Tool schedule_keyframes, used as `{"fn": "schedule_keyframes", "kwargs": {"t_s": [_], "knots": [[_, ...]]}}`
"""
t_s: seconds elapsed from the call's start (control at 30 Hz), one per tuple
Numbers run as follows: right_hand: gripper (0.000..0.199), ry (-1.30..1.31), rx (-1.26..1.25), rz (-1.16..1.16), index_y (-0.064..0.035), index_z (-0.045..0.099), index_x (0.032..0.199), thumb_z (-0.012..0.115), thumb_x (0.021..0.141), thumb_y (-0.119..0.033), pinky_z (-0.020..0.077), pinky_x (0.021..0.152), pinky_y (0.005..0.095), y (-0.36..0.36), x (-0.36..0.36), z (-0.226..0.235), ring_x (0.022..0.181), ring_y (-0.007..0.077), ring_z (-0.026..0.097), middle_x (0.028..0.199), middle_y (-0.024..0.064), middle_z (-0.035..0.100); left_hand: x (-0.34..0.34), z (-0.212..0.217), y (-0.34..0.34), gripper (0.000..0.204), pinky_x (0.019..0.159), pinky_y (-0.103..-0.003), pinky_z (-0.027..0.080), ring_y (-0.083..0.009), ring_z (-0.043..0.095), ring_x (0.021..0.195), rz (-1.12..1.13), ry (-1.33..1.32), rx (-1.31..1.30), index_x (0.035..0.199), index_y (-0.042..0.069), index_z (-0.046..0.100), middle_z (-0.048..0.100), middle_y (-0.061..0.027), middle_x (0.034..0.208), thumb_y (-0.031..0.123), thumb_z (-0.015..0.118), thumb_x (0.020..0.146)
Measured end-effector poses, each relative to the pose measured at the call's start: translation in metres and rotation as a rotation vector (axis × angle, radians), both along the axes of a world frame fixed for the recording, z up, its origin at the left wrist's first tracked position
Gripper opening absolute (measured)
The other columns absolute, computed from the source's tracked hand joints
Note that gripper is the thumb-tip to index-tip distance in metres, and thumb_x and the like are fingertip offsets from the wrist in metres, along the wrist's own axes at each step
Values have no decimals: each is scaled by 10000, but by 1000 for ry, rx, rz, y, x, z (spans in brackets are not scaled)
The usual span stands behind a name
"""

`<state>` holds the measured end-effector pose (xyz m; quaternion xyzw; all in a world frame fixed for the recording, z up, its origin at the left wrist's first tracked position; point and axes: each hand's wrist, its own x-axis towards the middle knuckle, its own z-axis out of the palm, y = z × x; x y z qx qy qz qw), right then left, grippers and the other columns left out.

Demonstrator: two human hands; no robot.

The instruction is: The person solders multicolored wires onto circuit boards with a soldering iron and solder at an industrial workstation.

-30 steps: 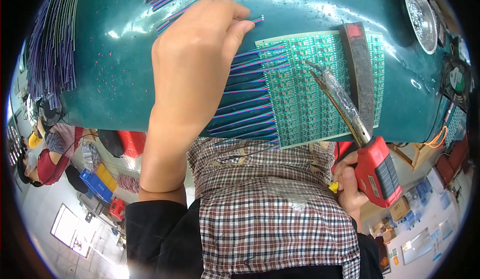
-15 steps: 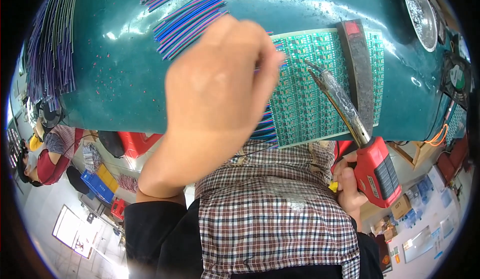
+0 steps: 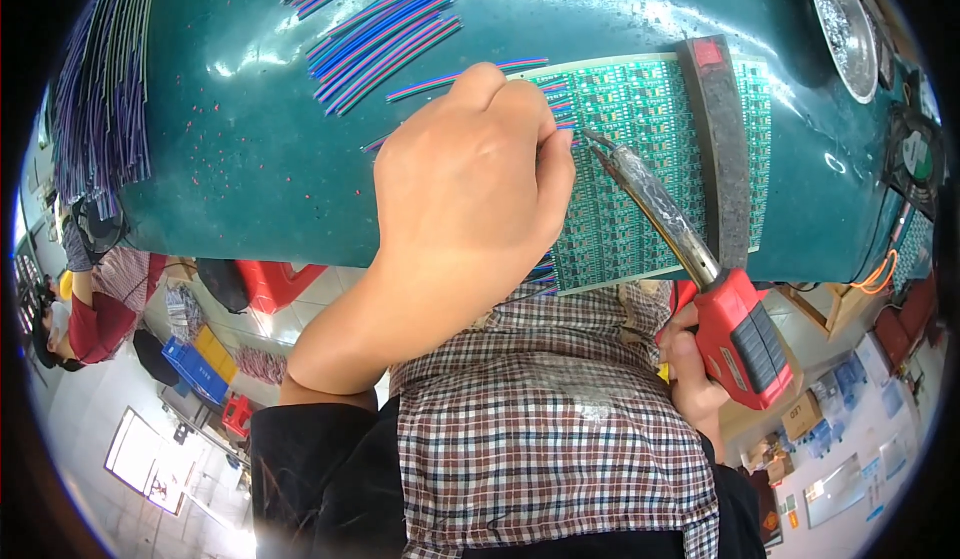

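Observation:
My left hand [image 3: 470,174] is closed in a pinch at the left edge of a green circuit board panel [image 3: 625,199]. A thin coloured wire [image 3: 565,127] shows at its fingertips; its length is mostly hidden behind the hand. My right hand [image 3: 692,374] grips a red soldering gun [image 3: 742,339] with a black grip. The gun's metal tip reaches over the panel, just right of my left fingertips. Several wires line the panel's left edge, partly covered by my left hand. A dark bar [image 3: 715,149] with a red patch lies across the panel's right part.
Bunches of blue, pink and black wires [image 3: 385,44] lie farther back on the green table [image 3: 250,159]. A long purple bundle [image 3: 105,89] hangs at the far left. At the back right stand a metal dish [image 3: 843,29] and a small fan [image 3: 914,154]. Another person [image 3: 95,324] sits at left.
My left hand has moved right and slightly nearer, to the panel's edge, uncovering wires behind it. The soldering gun has shifted left, bringing its tip close to my left fingertips.

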<state>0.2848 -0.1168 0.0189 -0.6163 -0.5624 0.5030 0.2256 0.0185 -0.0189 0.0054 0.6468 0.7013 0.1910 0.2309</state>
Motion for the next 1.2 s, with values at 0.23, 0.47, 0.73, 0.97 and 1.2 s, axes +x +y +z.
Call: {"fn": "schedule_keyframes", "kwargs": {"t_s": [0.23,0.47,0.73,0.97,1.2], "knots": [[58,56,19,-20,34,611,918,573,877,17,459,583,304,5,-5,-1,593,155,549,704,83,595,-2,0,1,146,624,-303,554,-189,663,669,-14,-18,14,812,37,673,634,-68,811,107,771,894],[62,22,69,13,27,613,911,626,911,-34,447,575,292,4,-3,-4,578,145,539,691,79,592,-2,0,2,154,617,-310,536,-183,649,652,-12,-8,2,806,48,668,620,-58,791,126,772,890],[137,-28,38,47,23,607,929,669,948,-98,456,573,305,-1,9,-1,577,152,543,688,75,583,-2,-1,2,149,615,-312,527,-177,644,649,-8,11,-5,802,55,669,619,-50,783,126,774,879],[133,33,78,20,21,597,940,663,949,-94,457,571,313,0,-2,-5,581,164,547,689,87,583,-2,-2,2,150,624,-304,539,-176,647,652,-15,-3,-1,799,58,669,628,-49,793,125,775,879],[258,51,-119,44,1,718,1174,743,921,-42,582,808,347,-10,22,1,914,207,732,1015,105,754,-5,-1,2,149,629,-305,538,-176,648,660,-19,-4,3,806,59,666,629,-47,798,125,781,875]]}}
